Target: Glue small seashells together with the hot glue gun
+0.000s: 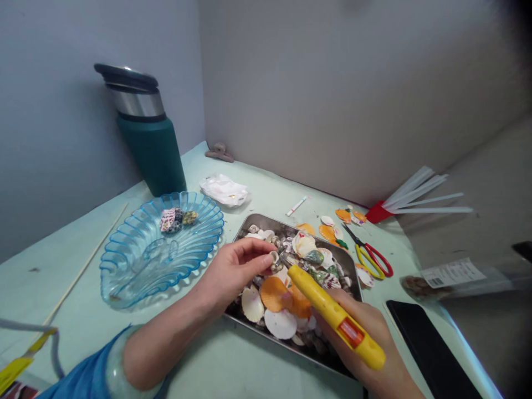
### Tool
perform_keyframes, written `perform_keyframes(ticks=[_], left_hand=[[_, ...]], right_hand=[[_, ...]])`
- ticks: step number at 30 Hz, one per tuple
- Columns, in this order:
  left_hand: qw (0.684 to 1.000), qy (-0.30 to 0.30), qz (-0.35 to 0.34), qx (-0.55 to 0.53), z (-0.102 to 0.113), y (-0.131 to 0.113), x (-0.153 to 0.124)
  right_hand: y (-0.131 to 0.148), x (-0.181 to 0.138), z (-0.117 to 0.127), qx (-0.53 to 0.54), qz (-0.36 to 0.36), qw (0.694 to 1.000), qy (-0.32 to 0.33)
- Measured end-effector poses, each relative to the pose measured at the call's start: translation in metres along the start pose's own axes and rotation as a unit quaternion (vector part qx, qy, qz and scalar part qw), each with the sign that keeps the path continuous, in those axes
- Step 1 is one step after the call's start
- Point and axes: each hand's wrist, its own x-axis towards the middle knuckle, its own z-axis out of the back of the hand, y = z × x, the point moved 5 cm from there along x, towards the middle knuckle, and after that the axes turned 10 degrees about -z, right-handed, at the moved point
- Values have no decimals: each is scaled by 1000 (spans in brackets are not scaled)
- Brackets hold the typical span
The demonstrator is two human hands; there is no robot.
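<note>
My left hand (239,263) pinches a small pale shell (274,257) between thumb and fingertips, above the metal tray (291,350). In my right hand (366,327) is a yellow glue gun (318,293) with a red-orange window on its body; its nozzle points at the small shell. Whether the nozzle touches the shell, I cannot tell. Under both hands the tray is full of mixed shells, among them an orange scallop shell (275,293), a white shell (281,324) and a cream scallop shell (304,244). My right fingers are partly hidden behind the glue gun.
Left of the tray lies a blue shell-shaped dish (195,238) holding a shell cluster (177,220). A green bottle (153,149) stands behind it. On the right are scissors (369,257), loose shells, a red cup (377,213) of glue sticks (415,191) and a black phone (428,349).
</note>
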Motion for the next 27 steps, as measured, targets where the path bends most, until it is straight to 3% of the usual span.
perform_keyframes(ticks=[27], left_hand=[[1000,1,0,3,2,3,-2]], right_hand=[[-1,-1,1,5,8,1000,0]])
